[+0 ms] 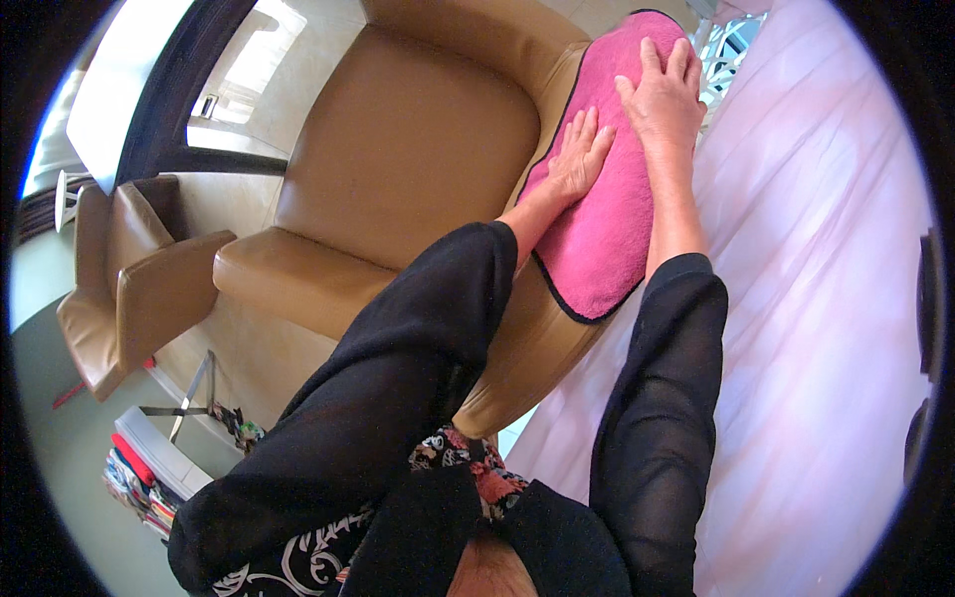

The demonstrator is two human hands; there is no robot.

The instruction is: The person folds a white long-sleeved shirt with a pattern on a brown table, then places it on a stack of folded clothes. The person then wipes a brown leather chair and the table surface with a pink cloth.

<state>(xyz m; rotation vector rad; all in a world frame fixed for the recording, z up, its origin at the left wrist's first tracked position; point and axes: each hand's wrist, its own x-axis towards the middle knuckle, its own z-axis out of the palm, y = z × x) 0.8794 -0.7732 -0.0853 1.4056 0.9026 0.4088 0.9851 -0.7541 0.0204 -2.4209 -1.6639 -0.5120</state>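
A pink plush cloth (597, 246) with black edging lies spread along the armrest (522, 351) of a tan leather armchair. My left hand (580, 166) rests flat on the cloth near its inner edge, thumb a little apart from the fingers. Farther along the same cloth, my right hand (664, 104) lies palm down with its fingers spread. Neither hand grips anything. Beside the armrest is the chair's broad seat area (410, 142), its tan surface smooth. The armrest beneath the cloth is hidden.
To the right stretches a pale pink-white streaked surface (806, 313). A second tan armchair (171, 291) stands at the left, near a dark frame (149, 119). At lower left, folded fabrics (134, 477) sit beside a white rack or board (160, 451) with metal legs.
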